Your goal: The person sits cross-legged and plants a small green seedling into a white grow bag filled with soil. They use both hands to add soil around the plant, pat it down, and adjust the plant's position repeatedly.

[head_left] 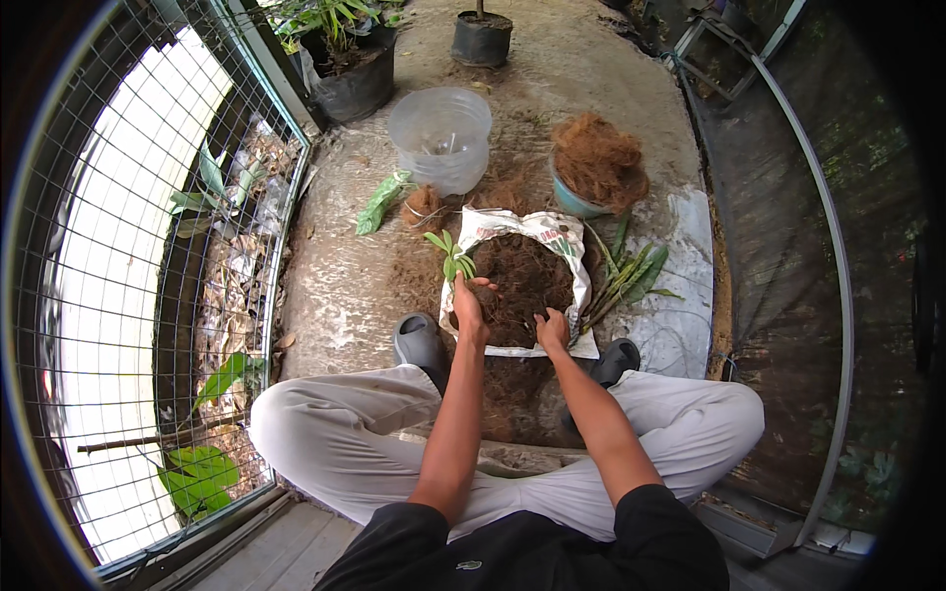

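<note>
A white sack (pixel 581 258) with its rim rolled down stands between my feet, filled with dark brown fibrous potting mix (pixel 522 271). At its left rim, my left hand (pixel 470 303) holds a small green leafy plant (pixel 450 258), with some fingers reaching over the mix. The plant's lower part is hidden by the hand. My right hand (pixel 554 332) is at the near right of the sack, its fingers curled down at the mix. What those fingers grip, if anything, is too small to make out.
Beyond the sack stand a clear plastic tub (pixel 440 138) and a blue-green pot (pixel 576 202) heaped with brown fibre (pixel 599 163). A green packet (pixel 381 204) lies left, long-leaved cuttings (pixel 631 276) right. Black planters (pixel 481 41) stand farther back. Wire mesh (pixel 118 295) borders the left side.
</note>
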Demonstrator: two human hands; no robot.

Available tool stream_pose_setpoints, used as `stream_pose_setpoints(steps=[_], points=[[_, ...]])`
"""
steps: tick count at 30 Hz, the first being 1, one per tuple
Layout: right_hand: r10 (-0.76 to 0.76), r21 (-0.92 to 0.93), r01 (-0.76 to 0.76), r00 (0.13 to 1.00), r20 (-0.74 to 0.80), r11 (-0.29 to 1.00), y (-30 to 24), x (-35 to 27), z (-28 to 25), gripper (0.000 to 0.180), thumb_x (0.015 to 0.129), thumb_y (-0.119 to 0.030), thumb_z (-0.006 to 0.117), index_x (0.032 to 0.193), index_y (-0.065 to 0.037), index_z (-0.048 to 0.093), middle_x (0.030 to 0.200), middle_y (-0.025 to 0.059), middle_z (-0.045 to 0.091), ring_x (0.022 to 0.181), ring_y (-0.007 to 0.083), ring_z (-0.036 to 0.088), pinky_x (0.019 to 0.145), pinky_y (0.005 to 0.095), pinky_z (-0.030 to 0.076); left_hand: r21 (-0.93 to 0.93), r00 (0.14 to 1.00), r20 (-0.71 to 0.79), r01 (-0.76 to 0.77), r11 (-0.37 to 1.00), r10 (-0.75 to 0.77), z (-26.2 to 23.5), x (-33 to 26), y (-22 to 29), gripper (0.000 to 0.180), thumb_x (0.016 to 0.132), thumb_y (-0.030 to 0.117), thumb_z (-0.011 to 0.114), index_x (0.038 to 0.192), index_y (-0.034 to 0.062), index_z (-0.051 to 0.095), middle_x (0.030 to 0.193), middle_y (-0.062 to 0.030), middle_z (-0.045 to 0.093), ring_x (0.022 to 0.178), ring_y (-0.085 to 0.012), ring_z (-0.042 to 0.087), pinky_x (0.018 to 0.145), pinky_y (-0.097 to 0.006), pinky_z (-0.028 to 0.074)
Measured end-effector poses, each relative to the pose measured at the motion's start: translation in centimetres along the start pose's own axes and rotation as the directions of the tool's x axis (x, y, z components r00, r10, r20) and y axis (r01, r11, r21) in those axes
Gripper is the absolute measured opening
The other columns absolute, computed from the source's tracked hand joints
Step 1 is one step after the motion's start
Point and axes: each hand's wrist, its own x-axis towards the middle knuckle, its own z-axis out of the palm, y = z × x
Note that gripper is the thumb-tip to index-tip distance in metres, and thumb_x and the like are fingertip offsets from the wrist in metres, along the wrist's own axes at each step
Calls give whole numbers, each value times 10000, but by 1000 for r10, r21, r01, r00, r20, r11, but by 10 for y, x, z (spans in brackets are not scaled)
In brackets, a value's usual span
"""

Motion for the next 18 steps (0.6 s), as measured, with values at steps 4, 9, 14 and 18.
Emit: stream_pose_setpoints(steps=[4, 9, 14, 18], points=[[66, 32, -72, 985, 160, 997, -7, 8, -12, 477, 854, -271, 652, 1244, -24, 531, 1264, 156, 532, 1138, 312, 525, 909, 436, 464, 24, 1000, -18, 26, 999, -25, 1, 0, -2, 513, 944, 491, 354, 760, 59, 561, 656, -113, 595, 585, -244, 575, 593, -364, 494], [186, 462, -349, 913, 362, 815, -22, 3, -37, 572, 809, -312, 713, 1260, -20, 515, 1263, 128, 536, 1062, 263, 563, 774, 352, 510, 47, 1000, -12, 19, 999, -19, -2, 2, -3, 510, 945, 491, 344, 774, 63, 564, 665, -109, 602, 588, -245, 576, 596, -358, 486], [231, 599, -447, 885, 405, 665, -26, 2, -52, 656, 808, -346, 715, 1321, -31, 454, 1324, 131, 478, 1081, 251, 538, 694, 315, 516, 72, 999, -22, 28, 997, -26, 0, 1, -3, 501, 949, 482, 342, 776, 67, 563, 665, -102, 604, 586, -237, 575, 591, -362, 481], [212, 547, -407, 898, 385, 732, -15, 9, -44, 626, 826, -352, 689, 1303, -10, 473, 1311, 144, 495, 1084, 250, 546, 763, 338, 510, 49, 998, -30, 58, 997, -57, -2, 0, -2, 498, 953, 475, 337, 776, 68, 565, 663, -97, 603, 585, -236, 573, 586, -359, 479]])
